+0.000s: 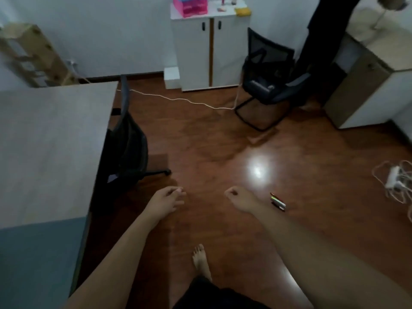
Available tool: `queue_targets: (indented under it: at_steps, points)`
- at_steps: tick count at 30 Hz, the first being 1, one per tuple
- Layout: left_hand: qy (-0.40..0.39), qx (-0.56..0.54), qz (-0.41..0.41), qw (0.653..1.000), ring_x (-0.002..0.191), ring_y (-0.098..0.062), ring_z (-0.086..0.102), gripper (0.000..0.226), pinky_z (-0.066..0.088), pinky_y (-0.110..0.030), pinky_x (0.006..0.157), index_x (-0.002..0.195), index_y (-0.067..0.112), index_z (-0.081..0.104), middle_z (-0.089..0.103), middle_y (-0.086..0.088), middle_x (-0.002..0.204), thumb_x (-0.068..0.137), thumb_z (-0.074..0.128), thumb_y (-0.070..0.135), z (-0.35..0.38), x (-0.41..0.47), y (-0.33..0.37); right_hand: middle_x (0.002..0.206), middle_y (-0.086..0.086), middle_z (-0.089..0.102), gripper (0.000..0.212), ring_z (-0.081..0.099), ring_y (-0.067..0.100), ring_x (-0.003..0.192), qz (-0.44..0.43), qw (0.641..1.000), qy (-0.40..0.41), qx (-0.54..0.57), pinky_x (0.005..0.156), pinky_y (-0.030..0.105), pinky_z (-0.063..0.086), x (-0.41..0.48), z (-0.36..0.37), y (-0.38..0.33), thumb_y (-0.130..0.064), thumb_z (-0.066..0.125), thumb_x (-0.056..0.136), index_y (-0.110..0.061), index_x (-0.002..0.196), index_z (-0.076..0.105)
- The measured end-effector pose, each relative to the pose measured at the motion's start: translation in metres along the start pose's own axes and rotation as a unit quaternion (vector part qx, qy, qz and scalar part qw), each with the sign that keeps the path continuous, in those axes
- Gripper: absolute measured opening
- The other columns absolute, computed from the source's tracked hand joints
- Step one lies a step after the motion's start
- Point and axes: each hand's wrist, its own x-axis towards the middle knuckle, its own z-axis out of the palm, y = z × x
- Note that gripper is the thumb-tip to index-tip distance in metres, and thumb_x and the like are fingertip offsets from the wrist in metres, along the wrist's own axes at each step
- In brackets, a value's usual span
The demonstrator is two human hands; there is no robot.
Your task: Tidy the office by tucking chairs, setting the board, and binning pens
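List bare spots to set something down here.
Free: grey desk top at left; open brown wood floor between black desk chair and black mesh visitor chair. Crowded: white cabinet top; floor at right with white power strip tangle.

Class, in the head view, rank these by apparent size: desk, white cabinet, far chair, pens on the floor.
1. desk, though nearest the camera
2. white cabinet
3. far chair, close to the cabinet, unsure
4. pens

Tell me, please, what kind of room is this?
Probably a small office: a desk with a wheeled chair tucked against it, a black visitor chair standing free, and a white two-door cabinet by the wall.
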Motion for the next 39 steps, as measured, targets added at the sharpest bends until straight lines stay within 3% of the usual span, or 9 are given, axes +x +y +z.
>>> queue_targets:
  at_steps: [6, 10, 14, 20, 22, 26, 30, 35, 39]
  points:
    - [-0.115, 0.081, 0.029, 0.99, 0.107, -0.011, 0.074, 0.029, 0.056, -0.038, 0.098, 0.133, 0.029, 0.064, 0.073, 0.013, 0.125, 0.111, 0.05, 0.041, 0.056, 0.075, 0.077, 0.095, 0.02, 0.075, 0.025, 0.066, 0.022, 0.086, 0.089, 0.991, 0.092, 0.029, 0.076, 0.033, 0.047, 0.011, -0.054, 0.061, -0.014, 0.056, 0.1, 0.002, 0.095, 0.075]
    - [-0.167, 0.12, 0.042, 0.978, 0.105, -0.019, 0.074, 0.029, 0.055, -0.033, 0.09, 0.135, 0.019, 0.062, 0.072, 0.005, 0.127, 0.112, 0.049, 0.032, 0.107, 0.102, 0.123, 0.091, 0.004, 0.071, 0.018, 0.07, 0.028, 0.094, 0.148, 0.978, 0.126, 0.07, 0.08, 0.032, 0.051, 0.006, -0.076, 0.103, -0.019, 0.06, 0.1, -0.012, 0.098, 0.077]
    - [-0.201, 0.156, 0.053, 0.966, 0.1, -0.023, 0.073, 0.032, 0.049, -0.023, 0.08, 0.136, 0.012, 0.062, 0.073, -0.002, 0.13, 0.113, 0.048, 0.027, 0.16, 0.124, 0.153, 0.123, 0.008, 0.074, 0.02, 0.073, 0.03, 0.104, 0.175, 0.967, 0.145, 0.113, 0.094, 0.039, 0.056, 0.006, -0.097, 0.151, -0.018, 0.06, 0.1, -0.011, 0.109, 0.077]
    - [-0.207, 0.159, 0.044, 0.964, 0.115, -0.031, 0.074, 0.035, 0.048, -0.024, 0.074, 0.138, 0.008, 0.062, 0.073, -0.006, 0.134, 0.113, 0.048, 0.027, 0.243, 0.147, 0.185, 0.099, 0.007, 0.073, 0.023, 0.069, 0.023, 0.091, 0.169, 0.96, 0.166, 0.149, 0.064, 0.016, 0.046, 0.003, -0.166, 0.205, -0.012, 0.058, 0.102, -0.001, 0.112, 0.077]
    - [-0.197, 0.15, 0.032, 0.968, 0.115, -0.031, 0.074, 0.035, 0.049, -0.027, 0.078, 0.138, 0.009, 0.062, 0.073, -0.005, 0.134, 0.112, 0.048, 0.028, 0.271, 0.147, 0.195, 0.092, 0.012, 0.076, 0.024, 0.071, 0.026, 0.088, 0.17, 0.958, 0.17, 0.159, 0.063, 0.024, 0.047, 0.007, -0.193, 0.23, -0.018, 0.059, 0.103, -0.005, 0.11, 0.078]
    - [-0.179, 0.126, 0.014, 0.976, 0.116, -0.031, 0.074, 0.033, 0.05, -0.035, 0.089, 0.137, 0.012, 0.063, 0.073, -0.004, 0.134, 0.112, 0.048, 0.028, 0.33, 0.147, 0.206, 0.095, 0.01, 0.071, 0.023, 0.063, 0.013, 0.076, 0.157, 0.963, 0.159, 0.148, 0.062, 0.007, 0.044, 0.018, -0.249, 0.278, -0.009, 0.058, 0.102, 0.002, 0.111, 0.075]
    - [-0.166, 0.1, -0.008, 0.981, 0.116, -0.025, 0.074, 0.032, 0.054, -0.035, 0.09, 0.136, 0.016, 0.063, 0.073, 0.001, 0.132, 0.112, 0.048, 0.031, 0.379, 0.138, 0.218, 0.101, 0.027, 0.077, 0.026, 0.075, 0.039, 0.095, 0.148, 0.973, 0.115, 0.135, 0.086, 0.047, 0.057, 0.031, -0.294, 0.319, -0.015, 0.06, 0.1, 0.005, 0.102, 0.076]
    - [-0.153, 0.074, -0.019, 0.985, 0.114, -0.022, 0.074, 0.033, 0.052, -0.051, 0.111, 0.138, 0.018, 0.063, 0.072, 0.002, 0.132, 0.112, 0.049, 0.033, 0.42, 0.144, 0.233, 0.104, 0.013, 0.079, 0.015, 0.076, 0.031, 0.099, 0.127, 0.983, 0.086, 0.096, 0.093, 0.049, 0.059, 0.064, -0.333, 0.363, -0.024, 0.061, 0.095, -0.025, 0.091, 0.076]
    - [-0.118, 0.034, -0.034, 0.992, 0.108, -0.025, 0.073, 0.031, 0.055, -0.033, 0.089, 0.137, 0.014, 0.062, 0.072, -0.001, 0.128, 0.113, 0.048, 0.028, 0.445, 0.167, 0.254, 0.106, 0.014, 0.078, 0.018, 0.075, 0.031, 0.101, 0.113, 0.987, 0.063, 0.094, 0.097, 0.049, 0.057, 0.091, -0.364, 0.368, -0.017, 0.061, 0.098, -0.029, 0.089, 0.07]
